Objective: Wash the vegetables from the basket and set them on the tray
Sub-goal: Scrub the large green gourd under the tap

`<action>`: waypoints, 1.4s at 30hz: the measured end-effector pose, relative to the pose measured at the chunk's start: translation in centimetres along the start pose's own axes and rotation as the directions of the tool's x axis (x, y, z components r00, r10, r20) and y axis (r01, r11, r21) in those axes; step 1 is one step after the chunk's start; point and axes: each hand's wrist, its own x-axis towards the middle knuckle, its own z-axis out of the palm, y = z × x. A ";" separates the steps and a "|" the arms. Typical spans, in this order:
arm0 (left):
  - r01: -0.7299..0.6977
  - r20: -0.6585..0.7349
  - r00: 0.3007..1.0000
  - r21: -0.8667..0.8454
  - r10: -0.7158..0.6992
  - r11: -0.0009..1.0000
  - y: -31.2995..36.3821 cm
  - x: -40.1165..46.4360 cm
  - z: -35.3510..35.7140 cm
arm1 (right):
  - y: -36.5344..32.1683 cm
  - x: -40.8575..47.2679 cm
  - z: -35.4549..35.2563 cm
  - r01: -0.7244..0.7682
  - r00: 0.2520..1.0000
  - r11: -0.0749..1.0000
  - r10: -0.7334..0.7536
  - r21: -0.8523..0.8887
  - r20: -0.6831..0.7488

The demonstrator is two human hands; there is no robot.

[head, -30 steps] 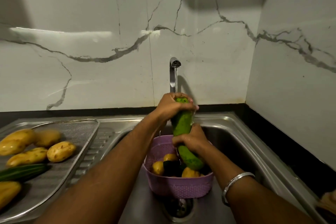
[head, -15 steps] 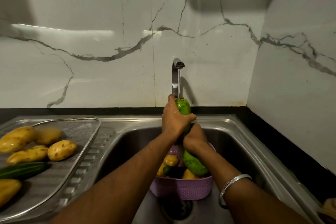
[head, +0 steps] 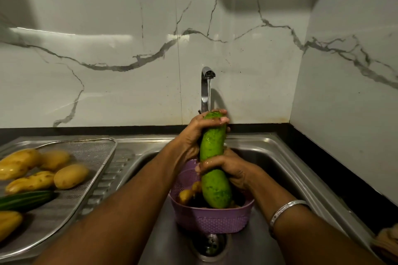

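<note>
cucumber (head: 212, 161) upright under tap (head: 206, 84), long axis vertical; left hand (head: 193, 133) grips top, right hand (head: 228, 168) grips middle; tray (head: 107, 146) lies left, nearer left hand.

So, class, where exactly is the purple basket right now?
In the head view, the purple basket sits low in the sink, centre frame, just behind the drain, below the cucumber that both hands hold under the tap.

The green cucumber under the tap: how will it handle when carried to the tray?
Probably slippery: the cucumber glistens wet under the running tap. Likely stiff, staying straight between the left hand and right hand. Round-bodied, so it may roll on the tray.
</note>
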 end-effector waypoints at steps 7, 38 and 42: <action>-0.072 -0.366 0.903 0.388 0.226 0.919 -2.5 0.6 -0.7 | 0.2 1.0 1.2 -0.026 0.949 0.982 -0.034 -0.186 -0.313; -0.204 -0.329 0.738 0.724 0.589 0.659 -3.7 0.5 0.5 | -0.8 -0.3 2.2 -0.143 0.774 0.793 -0.283 -0.592 -0.566; -0.172 -0.169 0.680 0.909 0.713 0.379 -3.4 0.3 1.0 | -0.9 0.1 2.0 -0.112 0.796 0.828 -0.257 -0.550 -0.549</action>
